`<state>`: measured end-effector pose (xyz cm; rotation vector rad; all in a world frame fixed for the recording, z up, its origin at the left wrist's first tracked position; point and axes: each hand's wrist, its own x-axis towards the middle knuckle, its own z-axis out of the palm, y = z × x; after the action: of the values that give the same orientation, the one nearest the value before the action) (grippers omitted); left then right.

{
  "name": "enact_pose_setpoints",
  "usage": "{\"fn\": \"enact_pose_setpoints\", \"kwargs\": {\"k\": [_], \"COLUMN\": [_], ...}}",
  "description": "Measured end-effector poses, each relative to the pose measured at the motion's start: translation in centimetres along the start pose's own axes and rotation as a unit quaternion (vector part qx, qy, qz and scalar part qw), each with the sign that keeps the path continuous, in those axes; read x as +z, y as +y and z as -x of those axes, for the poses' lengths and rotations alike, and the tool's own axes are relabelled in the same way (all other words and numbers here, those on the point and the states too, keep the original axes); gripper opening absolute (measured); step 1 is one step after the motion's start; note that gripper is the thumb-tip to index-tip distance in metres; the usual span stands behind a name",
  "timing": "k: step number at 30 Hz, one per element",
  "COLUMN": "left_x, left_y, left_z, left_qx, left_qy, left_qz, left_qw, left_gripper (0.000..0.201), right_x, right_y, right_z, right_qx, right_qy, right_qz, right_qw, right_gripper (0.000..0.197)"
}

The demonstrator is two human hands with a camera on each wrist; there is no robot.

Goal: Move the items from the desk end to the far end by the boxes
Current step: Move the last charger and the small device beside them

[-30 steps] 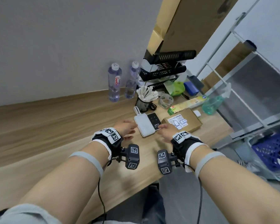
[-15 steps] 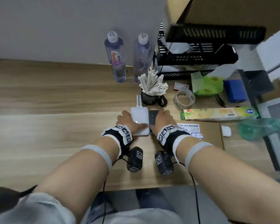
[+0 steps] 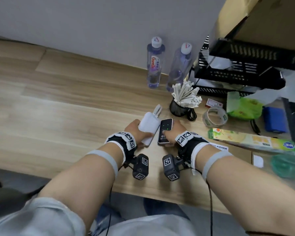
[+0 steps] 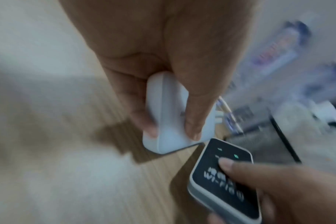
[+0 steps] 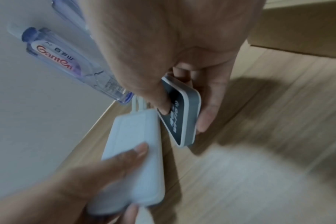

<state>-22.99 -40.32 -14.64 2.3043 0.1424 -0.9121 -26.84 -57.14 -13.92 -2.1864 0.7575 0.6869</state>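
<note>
Hands side by side above the wooden desk (image 3: 61, 120), each gripping one device. Left hand (image 3: 134, 130) wrapped round a white power bank (image 3: 148, 126), thumb (image 4: 194, 115) across its upper face and fingers along the far edge, short white cable loop (image 3: 157, 110) sticking out of its far end. Right hand (image 3: 174, 132) pinching a black-faced Wi-Fi device (image 3: 165, 131), thumb (image 5: 159, 106) on the dark face with its green indicator lights, fingers curled under the pale edge. Both devices tilted and clear of the desk, nearly touching each other, shadows cast on the wood below. Just beyond: a black cup of white sticks (image 3: 184, 99), a roll of clear tape (image 3: 215, 116), two water bottles (image 3: 154, 65) against the wall. Cardboard box (image 3: 237, 154) flat on the desk by the right wrist, a long green and yellow carton (image 3: 252, 141) beyond it, black mesh trays (image 3: 245, 63) at the back right.
</note>
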Motion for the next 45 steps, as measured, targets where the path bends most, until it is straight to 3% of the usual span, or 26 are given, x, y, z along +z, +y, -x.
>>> {"fn": "enact_pose_setpoints", "kwargs": {"k": [3, 7, 10, 15, 21, 30, 40, 45], "left_x": [-3.9, -11.4, -17.9, -28.1, -38.0, -46.8, -57.3, -65.8], "left_y": [-4.1, -9.9, -14.0, -22.2, -32.9, -45.6, -55.0, -59.1], "left_z": [1.4, 3.9, 6.5, 10.7, 15.6, 19.5, 17.1, 12.9], "left_qx": [-0.052, -0.065, -0.043, 0.004, 0.028, 0.005, -0.014, -0.036], "left_qy": [0.012, 0.039, 0.082, 0.136, 0.186, 0.279, 0.346, 0.342], "left_qz": [0.177, 0.377, 0.443, 0.496, 0.535, 0.561, 0.587, 0.583], "left_qw": [0.983, 0.923, 0.892, 0.858, 0.824, 0.779, 0.732, 0.736], "left_gripper": [0.062, 0.062, 0.051, 0.045, 0.041, 0.044, 0.038, 0.037], "right_x": [2.7, 4.0, 7.3, 15.3, 26.7, 37.9, 48.3, 53.4], "right_y": [-1.8, -11.5, -17.9, -28.3, -38.6, -49.1, -61.8, -70.4], "right_z": [-1.4, 6.6, 10.2, 14.7, 18.5, 22.2, 20.0, 16.6], "right_qx": [-0.036, -0.099, -0.116, -0.145, -0.175, -0.200, -0.217, -0.206], "right_qy": [-0.034, -0.052, -0.078, -0.117, -0.174, -0.249, -0.308, -0.327], "right_qz": [-0.060, -0.128, -0.174, -0.223, -0.237, -0.229, -0.208, -0.209], "right_qw": [0.997, 0.985, 0.975, 0.957, 0.940, 0.919, 0.903, 0.898], "right_gripper": [0.048, 0.014, 0.026, 0.017, 0.032, 0.027, 0.023, 0.014]}}
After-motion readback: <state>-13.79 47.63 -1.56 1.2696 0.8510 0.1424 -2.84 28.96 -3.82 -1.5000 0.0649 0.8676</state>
